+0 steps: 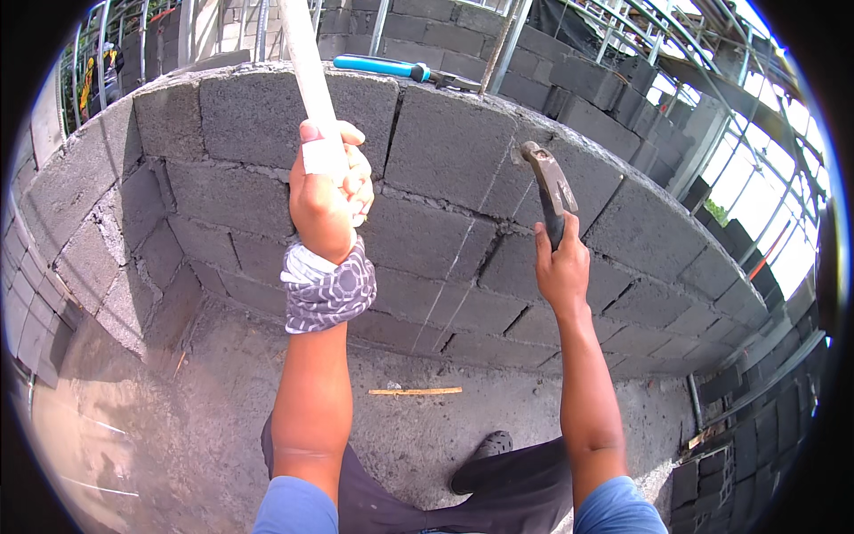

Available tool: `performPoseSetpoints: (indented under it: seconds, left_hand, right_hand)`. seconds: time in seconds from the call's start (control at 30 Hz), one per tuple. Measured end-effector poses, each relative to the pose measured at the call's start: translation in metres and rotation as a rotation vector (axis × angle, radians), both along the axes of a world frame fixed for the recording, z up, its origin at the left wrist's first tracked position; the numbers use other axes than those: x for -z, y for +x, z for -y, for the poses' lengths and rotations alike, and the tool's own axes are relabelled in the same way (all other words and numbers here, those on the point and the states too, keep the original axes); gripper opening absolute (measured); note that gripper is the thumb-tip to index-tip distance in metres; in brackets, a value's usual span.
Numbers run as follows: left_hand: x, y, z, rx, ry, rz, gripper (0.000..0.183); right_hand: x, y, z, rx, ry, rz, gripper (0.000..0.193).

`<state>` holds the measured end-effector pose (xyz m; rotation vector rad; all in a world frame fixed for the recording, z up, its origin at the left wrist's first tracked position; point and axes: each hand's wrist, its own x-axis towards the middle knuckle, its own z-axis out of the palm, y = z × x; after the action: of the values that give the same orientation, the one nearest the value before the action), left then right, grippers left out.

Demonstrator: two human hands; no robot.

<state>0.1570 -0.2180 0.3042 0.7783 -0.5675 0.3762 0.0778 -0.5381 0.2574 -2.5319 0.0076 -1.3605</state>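
My left hand (327,191), with a patterned grey cloth (327,289) wrapped round its wrist, is closed on a long pale pole (307,67) that rises out of the top of the view. Its exact kind is hard to tell in the glare. In my right hand (563,267) is a claw hammer (550,182), gripped by its dark handle. The hammer's head is at the upper part of a grey block wall (445,147), by two pale lines drawn down the blocks. Whether it touches the wall I cannot tell.
Bolt cutters (378,67) with blue handles lie on top of the wall. A thin wooden strip (415,392) is on the concrete floor (222,418), near my shoe (485,454). Steel bars (509,44) stand up behind the wall. Another person (108,71) is far off at the left.
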Motion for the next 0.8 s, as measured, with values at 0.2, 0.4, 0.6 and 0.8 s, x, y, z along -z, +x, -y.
performPoseSetpoints:
  seconds: [0.2,0.4,0.6,0.8]
  left_hand:
    - [0.006,0.005,0.009,0.035,-0.006,-0.055,0.056]
    - [0.024,0.009,0.025,0.113,0.244,-0.023,0.051]
    - [0.065,0.020,0.067,-0.126,0.741,0.042,0.034]
    - [0.095,0.023,0.098,-0.396,1.099,0.074,0.034]
  right_hand:
    - [0.002,0.022,-0.003,0.053,0.015,-0.128,0.031]
    - [0.006,0.005,0.003,0.016,0.018,-0.128,0.032]
    - [0.034,-0.024,0.011,-0.003,0.351,-0.166,0.041]
    - [0.041,-0.038,0.035,-0.253,0.669,-0.112,0.058]
